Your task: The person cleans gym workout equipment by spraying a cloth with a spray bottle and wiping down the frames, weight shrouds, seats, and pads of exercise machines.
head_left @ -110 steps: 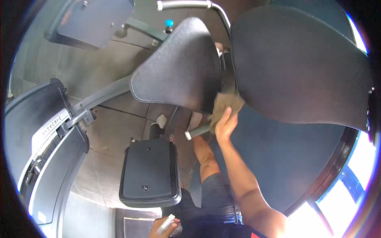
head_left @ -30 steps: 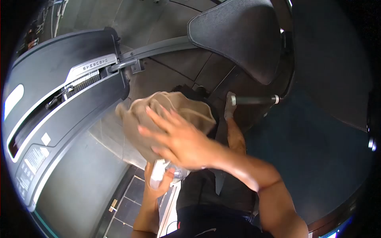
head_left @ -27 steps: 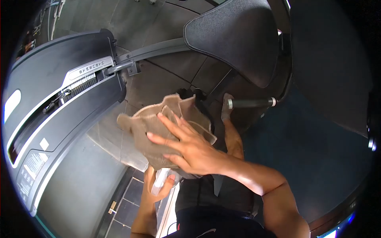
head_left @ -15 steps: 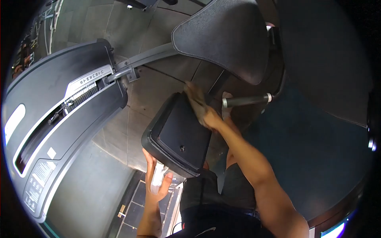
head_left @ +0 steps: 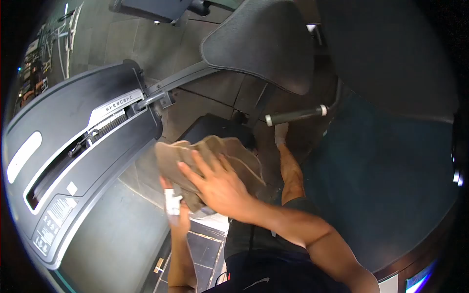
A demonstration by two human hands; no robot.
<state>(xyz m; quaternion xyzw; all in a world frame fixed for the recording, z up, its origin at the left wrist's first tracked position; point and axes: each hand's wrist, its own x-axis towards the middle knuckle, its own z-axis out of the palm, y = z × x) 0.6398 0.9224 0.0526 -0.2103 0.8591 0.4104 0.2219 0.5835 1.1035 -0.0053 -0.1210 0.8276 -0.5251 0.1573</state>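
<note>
- The right hand (head_left: pixel 222 190) lies over the brown cloth (head_left: pixel 171 158), its fingers spread apart and the palm facing down.
- The left hand (head_left: pixel 181 222) is closed around the white top of a bottle (head_left: pixel 173 201), beside the near edge of the cloth. Whether its fingertips also touch the pad is hidden.
- The cloth is loosely bunched over the near part of a black pad (head_left: pixel 207 128); the pad's far part shows beyond the folds.
- The cloth could slide or fold under, since the right hand's fingers appear to press it rather than grip it, and its edges hang loose.
- The bottle could slip or be knocked, because it sits close to the cloth and the right hand, with the left hand alone around it.
- If the pad is able to swing or tilt, an uneven push could shift it; its mount is mostly covered, so this is a guess.
- A handle (head_left: pixel 296 115) stands out to the right of the pad, near the person's leg (head_left: pixel 291 173), where a forearm or knee could bump it.
- Beyond the pad is a dark seat (head_left: pixel 261 46); a metal bar (head_left: pixel 188 75) runs from near it to the machine casing (head_left: pixel 78 93) on the left, limiting room on that side.
- A large backrest (head_left: pixel 391 58) stands on the right.
</note>
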